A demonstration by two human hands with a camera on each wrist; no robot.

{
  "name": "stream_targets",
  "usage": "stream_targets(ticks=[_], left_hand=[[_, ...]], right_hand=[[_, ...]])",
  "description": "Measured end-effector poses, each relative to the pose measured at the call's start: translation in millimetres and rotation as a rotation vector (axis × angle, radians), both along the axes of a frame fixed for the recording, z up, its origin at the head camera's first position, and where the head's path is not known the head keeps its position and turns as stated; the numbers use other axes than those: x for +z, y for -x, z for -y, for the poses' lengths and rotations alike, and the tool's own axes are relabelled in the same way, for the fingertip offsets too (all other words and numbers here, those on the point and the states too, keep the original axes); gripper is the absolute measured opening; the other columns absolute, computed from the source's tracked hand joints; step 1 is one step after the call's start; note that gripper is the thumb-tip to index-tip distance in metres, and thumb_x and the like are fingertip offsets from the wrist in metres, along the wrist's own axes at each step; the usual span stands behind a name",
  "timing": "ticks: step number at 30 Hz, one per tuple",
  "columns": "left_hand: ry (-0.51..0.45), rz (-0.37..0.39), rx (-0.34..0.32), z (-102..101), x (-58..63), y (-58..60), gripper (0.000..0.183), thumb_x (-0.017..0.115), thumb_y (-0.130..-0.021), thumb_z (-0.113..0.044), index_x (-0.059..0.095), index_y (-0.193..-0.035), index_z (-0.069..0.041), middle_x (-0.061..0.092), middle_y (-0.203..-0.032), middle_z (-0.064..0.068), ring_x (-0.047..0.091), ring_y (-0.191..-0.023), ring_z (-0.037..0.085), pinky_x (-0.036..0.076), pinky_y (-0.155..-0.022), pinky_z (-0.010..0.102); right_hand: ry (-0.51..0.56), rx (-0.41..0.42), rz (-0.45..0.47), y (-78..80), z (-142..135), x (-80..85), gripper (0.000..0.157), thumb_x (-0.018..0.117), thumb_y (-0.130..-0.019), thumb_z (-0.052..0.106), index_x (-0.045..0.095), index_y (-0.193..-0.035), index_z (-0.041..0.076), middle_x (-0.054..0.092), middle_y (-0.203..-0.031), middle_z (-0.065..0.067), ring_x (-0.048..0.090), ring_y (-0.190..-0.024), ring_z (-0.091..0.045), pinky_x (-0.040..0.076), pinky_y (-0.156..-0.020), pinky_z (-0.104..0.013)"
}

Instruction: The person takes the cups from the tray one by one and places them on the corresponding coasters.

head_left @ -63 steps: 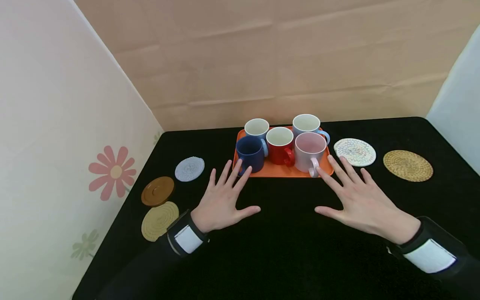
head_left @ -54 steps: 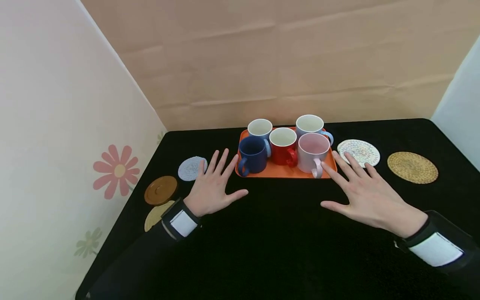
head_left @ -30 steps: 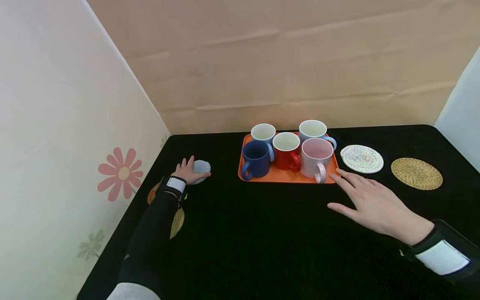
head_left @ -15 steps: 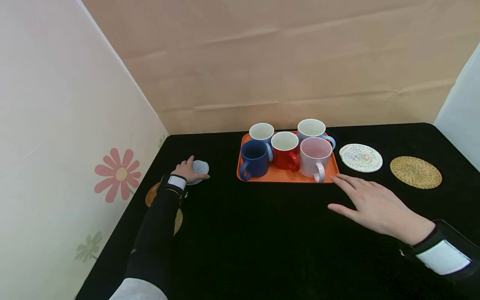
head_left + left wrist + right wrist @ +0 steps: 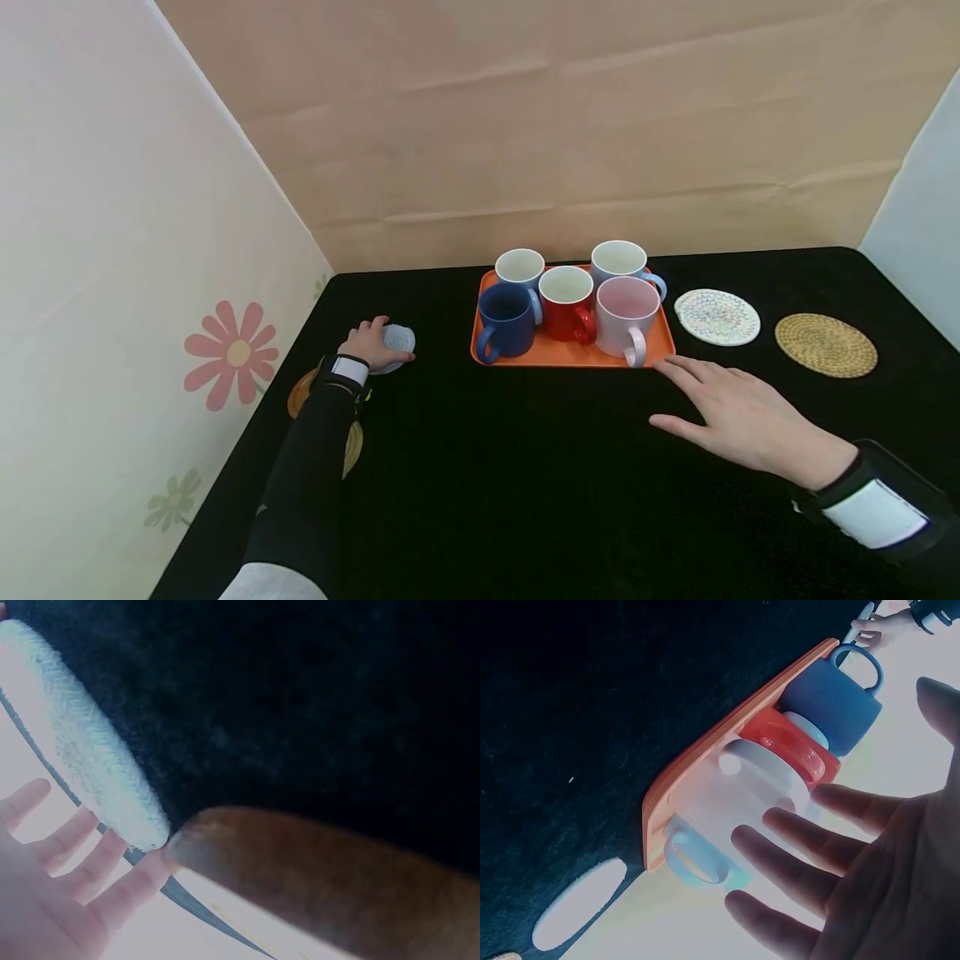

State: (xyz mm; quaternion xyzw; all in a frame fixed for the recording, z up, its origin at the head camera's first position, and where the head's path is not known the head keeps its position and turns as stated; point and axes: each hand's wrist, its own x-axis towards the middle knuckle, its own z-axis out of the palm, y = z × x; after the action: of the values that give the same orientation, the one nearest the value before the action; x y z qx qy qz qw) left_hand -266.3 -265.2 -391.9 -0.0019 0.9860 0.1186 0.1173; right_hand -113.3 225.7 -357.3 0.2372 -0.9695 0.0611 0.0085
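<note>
At the left of the table, my left hand (image 5: 366,343) grips the edge of a light-blue round woven coaster (image 5: 401,337), its thumb along the near right side. Close up in the left wrist view, fingers (image 5: 127,889) reach the rim of that coaster (image 5: 90,742). Part of the coaster is hidden under the hand in the head view. My right hand (image 5: 738,418) hovers palm down with spread, relaxed fingers, just in front of the right corner of an orange tray (image 5: 540,357). It holds nothing; the pink mug (image 5: 625,315) on the tray is near its fingertips.
A navy mug (image 5: 507,327), a red mug (image 5: 564,315) and two light-blue mugs share the tray. Right of it lie a white patterned coaster (image 5: 717,317) and a straw coaster (image 5: 826,345). My left sleeve partly covers a brown saucer (image 5: 300,393) and a yellow coaster (image 5: 352,448).
My left hand has reached out left to the light-blue coaster, its fingers closing on the edge. The right hand has lowered slightly, fingers drawing back from the pink mug. Mugs and tray stay put.
</note>
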Motion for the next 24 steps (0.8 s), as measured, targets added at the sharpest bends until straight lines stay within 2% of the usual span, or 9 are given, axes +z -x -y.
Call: stream_targets(ticks=[5, 11, 17, 24], left_hand=[[-0.008, -0.006, -0.013, 5, -8.6, 2.8, 0.093, 0.068, -0.079, -0.056, 0.031, -0.146, -0.004, 0.037, -0.139, 0.030, 0.040, -0.120, 0.048, 0.040, -0.092, 0.059], [0.003, -0.016, -0.047, 5, -7.8, 2.5, 0.092, 0.069, -0.078, -0.057, 0.033, -0.145, -0.004, 0.039, -0.135, 0.028, 0.041, -0.118, 0.046, 0.041, -0.090, 0.057], [-0.005, -0.006, -0.072, 1, -7.0, -4.0, 0.094, 0.072, -0.075, -0.058, 0.033, -0.144, -0.007, 0.040, -0.134, 0.027, 0.041, -0.116, 0.043, 0.042, -0.089, 0.057], [-0.032, 0.010, -0.132, -5, -8.7, -14.4, 0.094, 0.073, -0.074, -0.058, 0.033, -0.144, -0.008, 0.041, -0.133, 0.025, 0.042, -0.116, 0.042, 0.044, -0.087, 0.056]], right_hand=[[0.006, 0.009, 0.012, 0.1, 2, -1.3, 0.079, 0.049, -0.091, 0.065, 0.046, -0.142, 0.004, 0.049, -0.137, -0.024, 0.050, -0.120, -0.042, 0.041, -0.092, -0.061], [0.017, 0.017, 0.007, 2.2, 4, -0.8, 0.081, 0.047, -0.091, 0.067, 0.047, -0.141, 0.004, 0.050, -0.136, -0.024, 0.051, -0.119, -0.041, 0.042, -0.091, -0.061], [0.016, 0.011, 0.008, 1.5, 3, -2.1, 0.081, 0.047, -0.090, 0.068, 0.047, -0.141, 0.005, 0.051, -0.136, -0.024, 0.052, -0.119, -0.041, 0.042, -0.090, -0.060], [0.010, 0.004, 0.008, -0.7, 1, -3.2, 0.080, 0.048, -0.090, 0.067, 0.048, -0.141, 0.005, 0.051, -0.135, -0.023, 0.052, -0.118, -0.041, 0.043, -0.090, -0.061]])
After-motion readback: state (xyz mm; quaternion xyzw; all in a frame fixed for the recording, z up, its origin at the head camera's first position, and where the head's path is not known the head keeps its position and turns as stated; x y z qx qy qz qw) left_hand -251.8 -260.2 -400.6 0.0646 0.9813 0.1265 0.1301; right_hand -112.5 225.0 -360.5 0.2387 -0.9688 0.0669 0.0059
